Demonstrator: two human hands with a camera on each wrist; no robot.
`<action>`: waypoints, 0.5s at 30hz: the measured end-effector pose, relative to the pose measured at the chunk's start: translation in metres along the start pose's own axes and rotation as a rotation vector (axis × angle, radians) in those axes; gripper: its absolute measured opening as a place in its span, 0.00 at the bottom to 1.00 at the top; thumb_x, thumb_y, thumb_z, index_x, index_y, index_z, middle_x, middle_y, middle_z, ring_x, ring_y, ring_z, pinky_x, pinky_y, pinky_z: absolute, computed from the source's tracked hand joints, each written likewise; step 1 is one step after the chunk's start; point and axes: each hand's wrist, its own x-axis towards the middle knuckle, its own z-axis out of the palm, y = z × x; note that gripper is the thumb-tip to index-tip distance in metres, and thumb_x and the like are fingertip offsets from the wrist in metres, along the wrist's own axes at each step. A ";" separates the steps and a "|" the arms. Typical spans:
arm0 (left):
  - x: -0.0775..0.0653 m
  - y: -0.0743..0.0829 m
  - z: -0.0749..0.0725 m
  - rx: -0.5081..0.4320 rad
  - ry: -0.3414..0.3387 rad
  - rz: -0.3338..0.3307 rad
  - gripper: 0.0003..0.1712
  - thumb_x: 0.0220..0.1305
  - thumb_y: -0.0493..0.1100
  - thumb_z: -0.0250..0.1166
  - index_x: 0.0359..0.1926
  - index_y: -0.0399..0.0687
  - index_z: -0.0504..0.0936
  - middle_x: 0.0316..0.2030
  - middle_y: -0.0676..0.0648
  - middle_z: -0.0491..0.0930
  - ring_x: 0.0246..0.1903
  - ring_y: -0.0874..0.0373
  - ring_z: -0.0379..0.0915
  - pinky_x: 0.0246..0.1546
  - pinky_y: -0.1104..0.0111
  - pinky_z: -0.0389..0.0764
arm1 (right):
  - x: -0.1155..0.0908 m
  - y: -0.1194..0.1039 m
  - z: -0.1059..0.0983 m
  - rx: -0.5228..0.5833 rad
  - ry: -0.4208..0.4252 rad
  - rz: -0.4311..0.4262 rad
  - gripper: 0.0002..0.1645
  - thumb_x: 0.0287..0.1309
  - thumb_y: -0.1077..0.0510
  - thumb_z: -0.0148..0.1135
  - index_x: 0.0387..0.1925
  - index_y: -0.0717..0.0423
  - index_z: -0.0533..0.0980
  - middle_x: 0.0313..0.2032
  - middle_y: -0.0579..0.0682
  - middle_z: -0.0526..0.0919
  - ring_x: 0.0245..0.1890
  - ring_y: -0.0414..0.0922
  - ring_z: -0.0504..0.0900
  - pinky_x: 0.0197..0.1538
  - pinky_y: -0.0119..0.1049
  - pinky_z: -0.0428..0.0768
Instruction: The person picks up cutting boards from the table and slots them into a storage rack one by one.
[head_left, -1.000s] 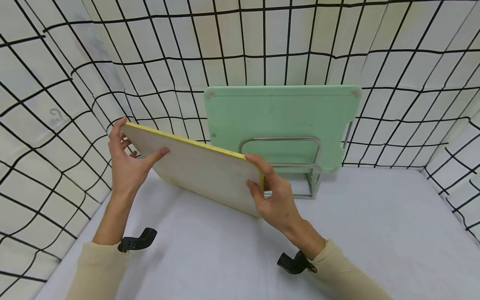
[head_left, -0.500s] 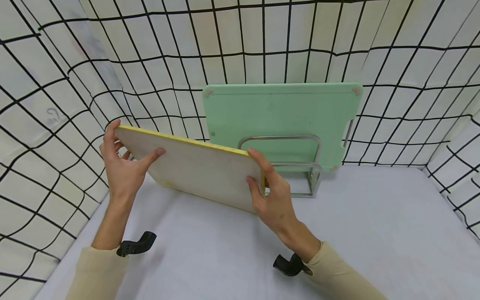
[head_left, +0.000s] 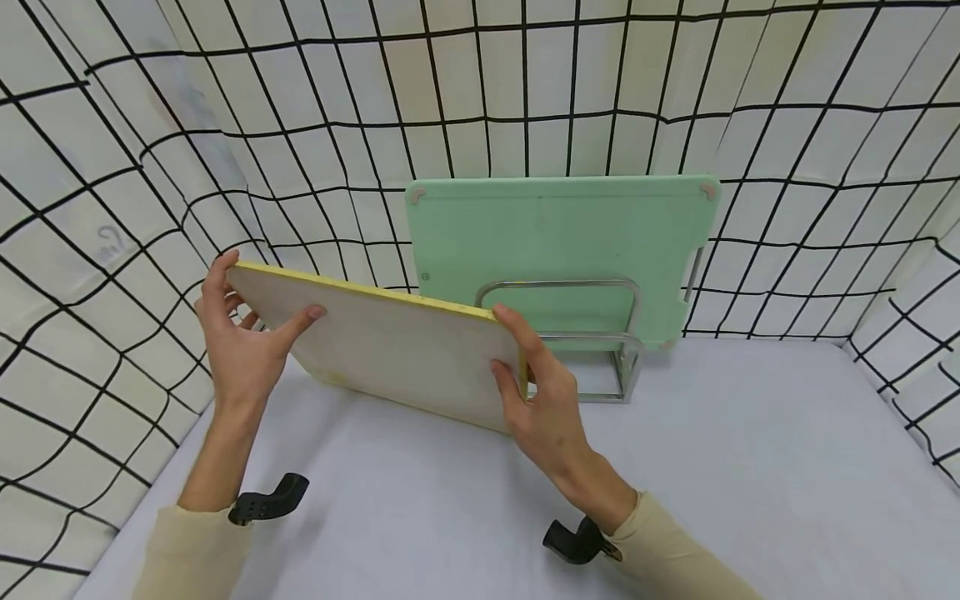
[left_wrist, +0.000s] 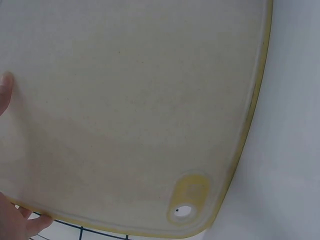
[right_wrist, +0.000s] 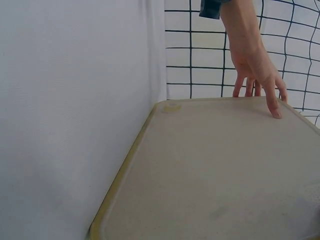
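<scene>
A cutting board (head_left: pixel 397 350), pale beige with a yellow rim, is tilted in front of me, its left end raised higher than its right. My left hand (head_left: pixel 243 350) grips its left end, thumb on the near face and fingers behind the edge. At the right end my right hand (head_left: pixel 543 408) pinches the board, thumb in front and index finger along the top corner. In the left wrist view a yellow-ringed hole (left_wrist: pixel 182 211) shows near one corner of the board. Whether the lower edge touches the table cannot be told.
Behind the held board, a mint-green cutting board (head_left: pixel 555 225) stands upright in a metal wire rack (head_left: pixel 628 367). White cloth covers the table (head_left: pixel 735 467). Black wire grid panels (head_left: pixel 525 117) over white sheeting enclose the back and both sides.
The held board has shifted slightly left and tilts a little less. Both hands keep their hold on it. The green board and rack stay in place.
</scene>
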 end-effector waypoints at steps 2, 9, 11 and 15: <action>0.001 -0.001 0.000 0.000 -0.002 0.007 0.62 0.48 0.42 0.85 0.76 0.84 0.60 0.64 0.64 0.62 0.59 0.66 0.61 0.64 0.63 0.72 | 0.000 0.000 0.000 0.004 0.002 0.002 0.38 0.62 0.73 0.67 0.72 0.53 0.69 0.66 0.53 0.80 0.24 0.44 0.62 0.28 0.34 0.68; 0.003 0.000 -0.004 -0.015 0.002 0.020 0.60 0.47 0.43 0.85 0.75 0.84 0.61 0.65 0.64 0.62 0.59 0.66 0.61 0.60 0.67 0.70 | 0.003 -0.001 0.004 0.022 -0.005 0.007 0.37 0.64 0.73 0.65 0.72 0.53 0.69 0.66 0.53 0.79 0.25 0.40 0.60 0.30 0.32 0.66; 0.003 0.001 -0.005 -0.017 0.002 0.025 0.60 0.47 0.43 0.85 0.75 0.84 0.61 0.66 0.63 0.62 0.59 0.66 0.62 0.60 0.68 0.70 | 0.003 -0.001 0.005 0.012 -0.002 0.003 0.37 0.64 0.73 0.65 0.72 0.53 0.69 0.66 0.53 0.80 0.25 0.40 0.59 0.30 0.31 0.66; 0.001 -0.001 -0.005 -0.022 0.000 0.021 0.60 0.47 0.43 0.85 0.75 0.83 0.61 0.66 0.62 0.62 0.59 0.67 0.62 0.60 0.68 0.69 | 0.003 -0.002 0.005 0.005 -0.006 0.017 0.37 0.64 0.73 0.65 0.72 0.51 0.69 0.67 0.52 0.79 0.25 0.41 0.59 0.30 0.33 0.66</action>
